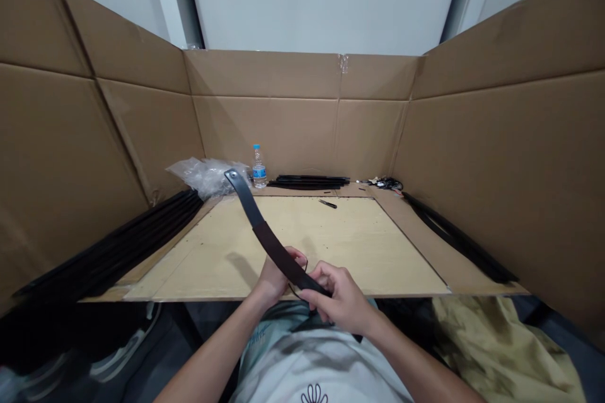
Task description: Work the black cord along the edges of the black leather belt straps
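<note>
A long black strap (244, 200) with a dark brown wrapped section (278, 250) rises in a curve from near my body, and its far tip has a small hole. My right hand (344, 297) is closed around its lower part, at the table's front edge. Behind the strap, my left hand (273, 278) is closed, with its fingertips pinching a thin black cord (306, 263). The strap hides part of that hand. A loop of the cord shows between both hands.
Stacks of black straps lie along the left (127, 239), at the back (309, 182) and on the right (454, 233). A plastic bag (208, 177), a water bottle (259, 170), a small dark cutter (328, 204) and a tangled bundle (385, 183) are farther off. Cardboard walls (297, 119) enclose the table.
</note>
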A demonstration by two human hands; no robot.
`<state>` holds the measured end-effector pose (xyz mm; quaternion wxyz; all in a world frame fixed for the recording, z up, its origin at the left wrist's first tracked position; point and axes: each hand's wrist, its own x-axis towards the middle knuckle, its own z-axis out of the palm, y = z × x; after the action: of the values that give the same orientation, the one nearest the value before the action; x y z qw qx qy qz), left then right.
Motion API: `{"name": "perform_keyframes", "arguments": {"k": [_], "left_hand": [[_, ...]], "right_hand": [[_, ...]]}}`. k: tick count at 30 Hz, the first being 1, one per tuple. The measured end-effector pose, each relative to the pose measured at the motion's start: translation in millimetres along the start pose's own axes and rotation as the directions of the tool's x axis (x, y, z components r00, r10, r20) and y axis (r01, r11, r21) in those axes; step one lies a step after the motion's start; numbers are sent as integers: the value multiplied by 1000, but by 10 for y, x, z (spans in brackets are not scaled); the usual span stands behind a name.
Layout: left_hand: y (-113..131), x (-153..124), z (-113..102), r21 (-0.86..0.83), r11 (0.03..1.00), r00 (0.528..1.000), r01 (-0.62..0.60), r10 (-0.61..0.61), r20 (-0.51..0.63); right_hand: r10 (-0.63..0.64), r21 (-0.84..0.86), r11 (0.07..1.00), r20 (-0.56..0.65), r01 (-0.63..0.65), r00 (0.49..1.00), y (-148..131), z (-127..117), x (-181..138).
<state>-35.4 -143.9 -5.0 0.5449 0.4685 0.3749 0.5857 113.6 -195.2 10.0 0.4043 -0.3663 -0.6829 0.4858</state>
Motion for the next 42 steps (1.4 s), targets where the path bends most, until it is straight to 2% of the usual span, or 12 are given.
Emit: {"name": "perform_keyframes", "arguments": {"k": [5, 8, 12, 15, 19, 22, 25, 34, 39, 42], "left_hand": [[18, -1, -17, -30, 998, 996, 58, -56, 63], [28, -2, -29, -35, 995, 991, 90, -86, 103], [14, 9, -41, -40, 992, 980, 122, -114, 165], [-4, 14, -48, -44, 991, 973, 128, -117, 198], [-16, 1, -57, -34, 993, 970, 113, -102, 222], [-12, -10, -54, -30, 994, 974, 102, -94, 204], [2, -17, -44, -43, 995, 982, 94, -85, 168], [-16, 5, -15, -82, 994, 995, 72, -65, 78], [-15, 7, -5, -58, 998, 991, -8, 15, 132], [-23, -1, -24, -91, 995, 980, 33, -14, 198]], "right_hand": [[-29, 43, 998, -180, 38, 983, 9, -30, 59], [5, 115, 993, -242, 23, 970, 80, -82, 137], [80, 170, 985, -251, -38, 965, 174, -136, 221], [83, 156, 987, -254, -44, 964, 203, -138, 235], [-4, 51, 999, -256, 17, 967, 216, -109, 207], [-99, -82, 993, -265, 80, 959, 210, -81, 173], [-133, -148, 984, -255, 97, 958, 184, -55, 143], [-155, -121, 985, -295, 124, 943, 173, -19, 160], [-147, -123, 986, -345, 111, 927, 207, 2, 162], [-120, -97, 991, -352, 91, 928, 183, 6, 150]]}}
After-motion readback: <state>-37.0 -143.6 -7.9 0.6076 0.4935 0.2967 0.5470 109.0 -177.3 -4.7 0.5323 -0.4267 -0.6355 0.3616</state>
